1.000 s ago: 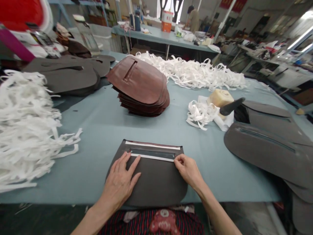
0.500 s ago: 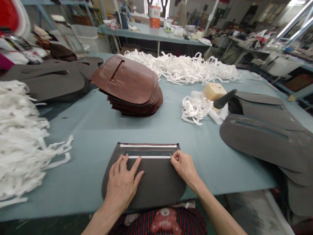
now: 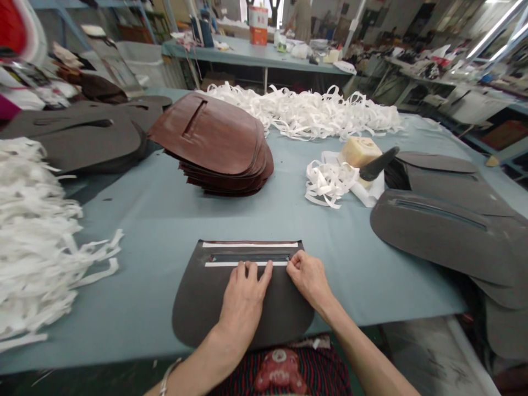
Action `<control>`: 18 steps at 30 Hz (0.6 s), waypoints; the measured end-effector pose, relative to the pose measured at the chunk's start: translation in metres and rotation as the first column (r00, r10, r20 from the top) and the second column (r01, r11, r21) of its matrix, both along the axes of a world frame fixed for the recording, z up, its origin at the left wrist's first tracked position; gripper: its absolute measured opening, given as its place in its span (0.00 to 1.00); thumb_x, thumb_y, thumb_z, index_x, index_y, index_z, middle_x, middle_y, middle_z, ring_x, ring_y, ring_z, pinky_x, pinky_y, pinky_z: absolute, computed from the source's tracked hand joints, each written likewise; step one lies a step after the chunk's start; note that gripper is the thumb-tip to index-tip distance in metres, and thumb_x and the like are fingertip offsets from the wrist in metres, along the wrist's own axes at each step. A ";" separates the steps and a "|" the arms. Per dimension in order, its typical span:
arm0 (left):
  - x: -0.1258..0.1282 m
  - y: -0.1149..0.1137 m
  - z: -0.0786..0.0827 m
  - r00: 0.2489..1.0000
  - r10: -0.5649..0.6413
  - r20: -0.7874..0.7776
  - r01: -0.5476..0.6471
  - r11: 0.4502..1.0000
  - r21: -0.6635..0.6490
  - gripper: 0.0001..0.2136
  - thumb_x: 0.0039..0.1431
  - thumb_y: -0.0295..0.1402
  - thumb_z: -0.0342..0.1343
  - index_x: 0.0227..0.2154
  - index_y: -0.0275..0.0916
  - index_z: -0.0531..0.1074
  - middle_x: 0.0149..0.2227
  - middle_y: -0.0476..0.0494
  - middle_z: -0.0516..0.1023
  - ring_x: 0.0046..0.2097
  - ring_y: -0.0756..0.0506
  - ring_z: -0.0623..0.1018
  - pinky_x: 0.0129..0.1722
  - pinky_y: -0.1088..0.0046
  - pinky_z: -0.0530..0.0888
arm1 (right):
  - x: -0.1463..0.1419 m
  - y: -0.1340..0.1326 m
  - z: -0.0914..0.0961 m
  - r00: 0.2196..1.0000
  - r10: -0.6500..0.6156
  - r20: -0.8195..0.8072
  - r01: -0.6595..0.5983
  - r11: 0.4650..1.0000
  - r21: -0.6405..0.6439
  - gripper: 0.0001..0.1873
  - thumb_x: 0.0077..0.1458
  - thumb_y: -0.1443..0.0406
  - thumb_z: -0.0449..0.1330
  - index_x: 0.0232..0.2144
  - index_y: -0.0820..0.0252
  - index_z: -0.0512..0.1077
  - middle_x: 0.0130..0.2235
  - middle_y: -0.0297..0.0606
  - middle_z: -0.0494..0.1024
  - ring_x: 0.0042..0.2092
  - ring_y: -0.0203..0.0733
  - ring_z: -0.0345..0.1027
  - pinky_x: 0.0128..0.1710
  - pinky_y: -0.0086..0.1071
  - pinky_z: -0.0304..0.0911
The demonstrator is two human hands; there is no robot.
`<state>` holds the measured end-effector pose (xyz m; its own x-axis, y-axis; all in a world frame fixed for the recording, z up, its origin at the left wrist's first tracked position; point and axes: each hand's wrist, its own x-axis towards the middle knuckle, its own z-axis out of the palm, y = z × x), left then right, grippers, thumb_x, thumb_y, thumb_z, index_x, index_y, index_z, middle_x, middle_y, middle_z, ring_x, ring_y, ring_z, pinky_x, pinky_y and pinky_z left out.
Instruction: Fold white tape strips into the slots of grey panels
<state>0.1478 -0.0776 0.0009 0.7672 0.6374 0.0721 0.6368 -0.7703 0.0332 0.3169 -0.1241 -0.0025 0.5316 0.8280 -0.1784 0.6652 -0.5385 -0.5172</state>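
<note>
A dark grey, round-bottomed leather panel (image 3: pixel 202 313) lies flat at the table's near edge. Across it runs a zipper slot (image 3: pixel 247 257), with a white tape strip (image 3: pixel 218 264) just below and another white strip (image 3: pixel 251 245) along the top edge. My left hand (image 3: pixel 245 300) rests on the panel, fingers stretched out, fingertips on the lower strip near its middle. My right hand (image 3: pixel 307 275) pinches the right end of that lower strip, thumb and forefinger together.
A stack of brown leather panels (image 3: pixel 218 143) stands beyond. White strips (image 3: pixel 33 236) heap on the left, more white strips (image 3: pixel 322 113) at the back. On the right are a yellowish block (image 3: pixel 360 151), a black curved tool (image 3: pixel 379 164) and grey panels (image 3: pixel 437 225).
My left hand has slid right along the lower white strip, from its left end to about the middle. My right hand stays at the strip's right end.
</note>
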 end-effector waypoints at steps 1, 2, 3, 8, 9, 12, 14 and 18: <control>0.005 -0.002 0.000 1.000 -0.015 -0.005 0.015 1.000 -0.002 0.24 0.55 0.18 0.44 0.55 0.39 0.64 0.42 0.35 0.70 0.47 0.37 0.69 0.46 0.53 0.69 | 0.000 0.000 0.000 1.000 -0.002 0.008 0.003 1.000 -0.006 0.06 0.49 0.68 0.53 0.22 0.57 0.67 0.22 0.32 0.72 0.25 0.35 0.64 0.26 0.27 0.48; 0.010 -0.005 0.000 1.000 -0.023 -0.013 0.023 1.000 -0.003 0.24 0.55 0.18 0.45 0.55 0.37 0.65 0.43 0.34 0.70 0.47 0.37 0.69 0.46 0.53 0.69 | 0.000 0.001 0.000 1.000 -0.004 0.017 0.005 1.000 -0.013 0.06 0.49 0.68 0.53 0.22 0.57 0.66 0.22 0.32 0.72 0.25 0.35 0.63 0.26 0.27 0.48; 0.015 -0.008 0.000 0.999 -0.029 -0.020 0.029 1.000 -0.006 0.23 0.55 0.18 0.45 0.54 0.36 0.65 0.43 0.33 0.70 0.47 0.37 0.69 0.46 0.53 0.69 | 0.000 0.001 0.000 1.000 -0.007 0.024 0.007 1.000 -0.016 0.06 0.49 0.68 0.53 0.22 0.57 0.66 0.22 0.32 0.71 0.25 0.35 0.63 0.26 0.27 0.48; 0.028 -0.017 0.000 0.999 -0.022 0.043 0.025 0.998 -0.058 0.25 0.55 0.18 0.45 0.56 0.40 0.62 0.44 0.33 0.70 0.46 0.36 0.70 0.43 0.52 0.70 | 0.004 0.003 -0.002 1.000 0.030 -0.007 -0.030 0.999 -0.015 0.04 0.48 0.66 0.55 0.30 0.57 0.63 0.22 0.29 0.68 0.25 0.35 0.61 0.26 0.26 0.47; 0.026 -0.015 0.000 0.998 -0.024 0.064 0.029 0.997 -0.069 0.24 0.55 0.18 0.46 0.55 0.39 0.63 0.43 0.33 0.70 0.45 0.37 0.70 0.43 0.53 0.70 | 0.006 0.003 -0.002 0.999 0.046 -0.009 -0.046 0.999 -0.027 0.05 0.48 0.67 0.55 0.31 0.57 0.63 0.22 0.28 0.67 0.24 0.34 0.60 0.26 0.26 0.46; 0.004 0.006 0.001 0.982 -0.004 0.191 0.027 0.993 -0.117 0.15 0.58 0.22 0.47 0.47 0.37 0.68 0.41 0.37 0.71 0.46 0.40 0.70 0.46 0.57 0.70 | 0.011 0.003 0.000 0.994 0.109 0.019 -0.108 0.993 -0.054 0.08 0.46 0.71 0.53 0.32 0.56 0.62 0.21 0.27 0.66 0.23 0.34 0.58 0.25 0.27 0.45; -0.023 0.026 0.000 0.929 0.147 0.340 -0.115 0.987 -0.115 0.11 0.59 0.26 0.48 0.45 0.38 0.68 0.43 0.38 0.70 0.51 0.39 0.68 0.50 0.55 0.67 | 0.010 0.004 0.002 0.987 0.157 0.044 -0.155 0.987 -0.037 0.08 0.46 0.72 0.52 0.32 0.57 0.63 0.21 0.27 0.66 0.23 0.34 0.58 0.25 0.27 0.45; -0.081 0.060 -0.011 0.673 0.554 0.490 -0.520 0.826 -0.219 0.23 0.57 0.36 0.53 0.54 0.35 0.59 0.51 0.33 0.63 0.53 0.36 0.67 0.50 0.50 0.66 | -0.010 0.016 0.002 0.931 0.360 0.060 -0.365 0.910 0.197 0.04 0.54 0.69 0.51 0.30 0.57 0.66 0.26 0.32 0.70 0.28 0.36 0.62 0.30 0.28 0.53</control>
<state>0.0670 -0.0176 -0.0097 0.1474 0.9435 0.2968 0.8116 -0.2869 0.5089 0.3067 -0.1084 -0.0007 0.1901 0.9816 0.0205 0.8072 -0.1444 -0.5723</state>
